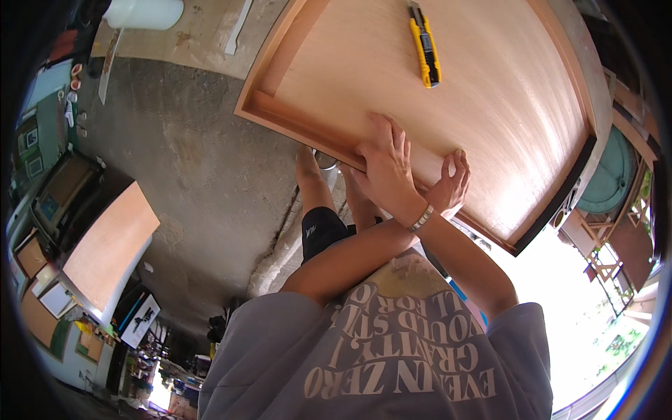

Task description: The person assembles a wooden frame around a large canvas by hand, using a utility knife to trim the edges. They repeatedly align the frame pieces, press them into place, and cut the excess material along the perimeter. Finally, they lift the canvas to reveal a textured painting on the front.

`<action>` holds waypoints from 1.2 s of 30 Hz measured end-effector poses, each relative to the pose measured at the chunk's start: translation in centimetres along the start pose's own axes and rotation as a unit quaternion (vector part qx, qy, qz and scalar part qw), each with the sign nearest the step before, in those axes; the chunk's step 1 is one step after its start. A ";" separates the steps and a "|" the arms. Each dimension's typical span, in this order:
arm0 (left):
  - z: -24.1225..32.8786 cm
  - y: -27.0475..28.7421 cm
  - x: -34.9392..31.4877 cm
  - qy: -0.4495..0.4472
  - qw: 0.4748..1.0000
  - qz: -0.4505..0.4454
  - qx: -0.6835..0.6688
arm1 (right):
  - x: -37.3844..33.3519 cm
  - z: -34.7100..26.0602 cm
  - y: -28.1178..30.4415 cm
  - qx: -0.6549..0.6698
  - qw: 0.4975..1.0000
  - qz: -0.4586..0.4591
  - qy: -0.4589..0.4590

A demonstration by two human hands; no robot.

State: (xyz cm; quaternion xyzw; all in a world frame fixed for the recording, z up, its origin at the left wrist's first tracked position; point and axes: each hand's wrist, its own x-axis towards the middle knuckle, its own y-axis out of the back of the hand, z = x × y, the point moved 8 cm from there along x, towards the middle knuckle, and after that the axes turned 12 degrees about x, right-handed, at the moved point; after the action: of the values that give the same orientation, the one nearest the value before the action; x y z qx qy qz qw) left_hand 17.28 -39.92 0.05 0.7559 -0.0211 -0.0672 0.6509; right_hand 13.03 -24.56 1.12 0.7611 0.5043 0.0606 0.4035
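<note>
Your left hand (386,166), fingers spread, presses the wooden frame's (308,133) backing panel (483,105) flat while your right hand (451,185), fingers curled together, braces the edge beside it.

Pale framed wooden panel (490,105), lying flat

Framed wooden panel (490,91): pale tan face with fine grain, orange-brown rim, one black edge strip (560,203). Utility knife (425,49): yellow with black trim. Wristband (421,218): silvery white. T-shirt (378,357): grey, cream lettering. Shorts (322,231): black. Floor (203,168): mottled grey concrete. Bucket (143,12): white.
</note>
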 end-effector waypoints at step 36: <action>-0.2 0.4 -0.2 -0.089 0.995 -0.011 -0.051 | 3.6 -8.7 2.7 0.211 0.970 0.083 0.090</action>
State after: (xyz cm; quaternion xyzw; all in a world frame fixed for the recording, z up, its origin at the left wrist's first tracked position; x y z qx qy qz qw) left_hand 17.09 -39.79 0.53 0.7131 -0.0672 -0.1419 0.6833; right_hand 12.35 -17.26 7.59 0.8596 0.4750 0.0542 0.1804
